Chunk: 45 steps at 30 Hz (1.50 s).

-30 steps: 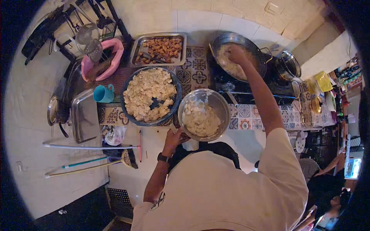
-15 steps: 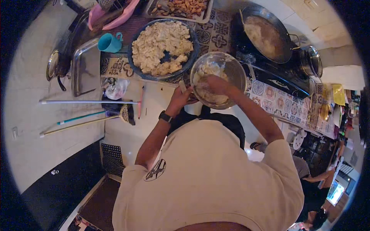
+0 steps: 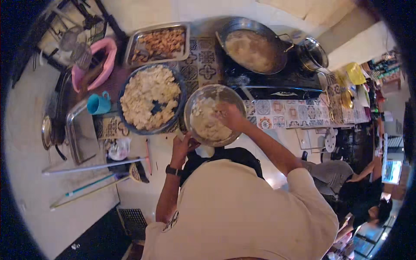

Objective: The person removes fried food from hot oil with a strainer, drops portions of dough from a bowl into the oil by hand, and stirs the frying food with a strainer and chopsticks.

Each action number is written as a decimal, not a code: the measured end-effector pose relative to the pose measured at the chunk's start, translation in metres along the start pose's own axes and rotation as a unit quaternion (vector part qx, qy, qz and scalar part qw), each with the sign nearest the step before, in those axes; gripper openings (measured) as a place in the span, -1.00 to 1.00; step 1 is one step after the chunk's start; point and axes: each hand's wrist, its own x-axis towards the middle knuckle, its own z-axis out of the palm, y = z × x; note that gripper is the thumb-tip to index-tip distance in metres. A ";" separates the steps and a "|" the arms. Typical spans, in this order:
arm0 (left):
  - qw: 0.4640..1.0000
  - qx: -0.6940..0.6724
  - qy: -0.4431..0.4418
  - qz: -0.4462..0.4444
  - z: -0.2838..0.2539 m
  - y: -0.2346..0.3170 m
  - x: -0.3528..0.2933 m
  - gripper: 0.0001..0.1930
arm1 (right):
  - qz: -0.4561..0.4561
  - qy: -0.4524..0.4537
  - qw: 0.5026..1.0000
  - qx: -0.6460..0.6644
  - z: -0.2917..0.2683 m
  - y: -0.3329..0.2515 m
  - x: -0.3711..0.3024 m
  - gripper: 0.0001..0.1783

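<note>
1. Bowl (image 3: pixel 225 95), round and wide, sits at the centre of the frame, at the near edge of the patterned counter (image 3: pixel 277 115); pale, wet, batter-like mix (image 3: pixel 206 123) covers its bottom.
2. Right hand (image 3: pixel 230 118) reaches into the bowl from the right, fingers lowered to the mix; whether they are closed around a piece I cannot tell.
3. Left hand (image 3: pixel 184 144) is at the lower left of the bowl, grasping its rim; a dark watch (image 3: pixel 174 170) is on that wrist.
4. Blue tub (image 3: pixel 159 107), left of centre and just beside the bowl, is heaped with pale coated pieces (image 3: pixel 145 95); a dark gap in the heap shows its bottom.
5. Metal tray (image 3: pixel 182 54) at the upper left, beyond the tub, holds browned pieces (image 3: pixel 162 40).
6. Wok (image 3: pixel 281 56) at the upper right stands on the black stove (image 3: pixel 260 92), with pale, frothy liquid (image 3: pixel 251 50) inside; a dark pot (image 3: pixel 313 54) stands just right of it.
7. Teal mug (image 3: pixel 99 105) stands at the left, near the tub, with a pink container (image 3: pixel 110 56) above it and a second metal tray (image 3: pixel 82 134) below it.
8. Another person (image 3: pixel 331 175), in grey and dark clothing, is at the lower right, well apart from the bowl.
</note>
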 end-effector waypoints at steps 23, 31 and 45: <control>1.000 -0.016 0.007 0.007 -0.004 -0.016 0.002 -0.71 | 0.125 0.205 0.895 -0.377 -0.291 0.162 0.084 -0.79; 0.999 0.018 0.032 0.017 0.005 0.000 0.000 -0.65 | -0.036 -0.023 0.998 -0.040 -0.115 0.017 0.021 -0.81; 0.999 -0.032 0.034 -0.019 -0.005 -0.007 0.000 -0.75 | -0.100 -0.256 0.940 -0.200 0.066 0.016 0.019 -0.72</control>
